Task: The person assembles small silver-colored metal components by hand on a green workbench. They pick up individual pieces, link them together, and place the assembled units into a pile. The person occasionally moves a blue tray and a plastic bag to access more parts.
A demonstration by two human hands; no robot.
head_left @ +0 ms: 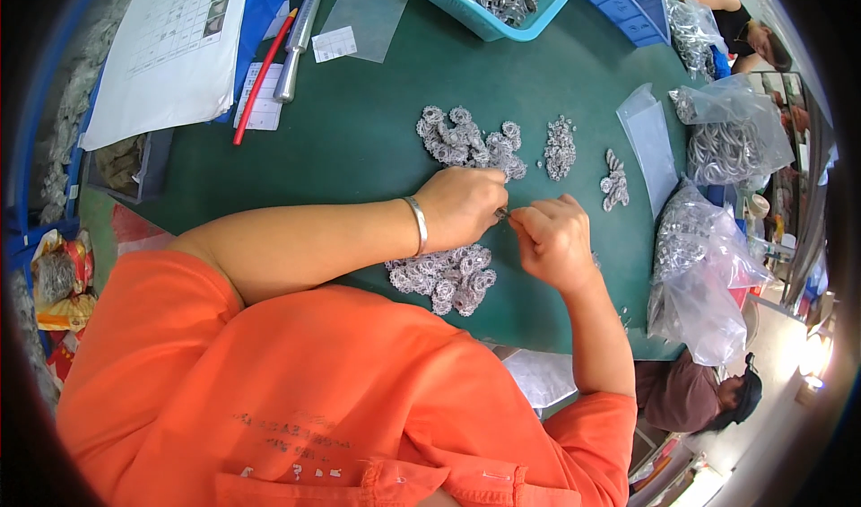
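Note:
My left hand [459,206], a silver bangle at its wrist, is closed in a pinch over the green table. Facing it, my right hand [553,240] is also pinched shut. Between the fingertips of both shows a small dark metal piece [502,213], too small to name. Just beyond my left hand lies a heap of grey, ring-shaped metal pieces [462,142]. A similar heap of metal pieces [444,278] sits on the near side, partly under my left wrist. Farther right are a pile of tiny metal rings [560,148] and a small cluster of twisted metal pieces [614,184].
A turquoise basket [529,30] of metal parts stands at the back. Left lie a red pencil [265,76], a metal rod [296,54] and paper sheets [166,40]. Bagged metal rings [726,148] and another plastic bag [700,274] line the right edge. Two other people are beyond.

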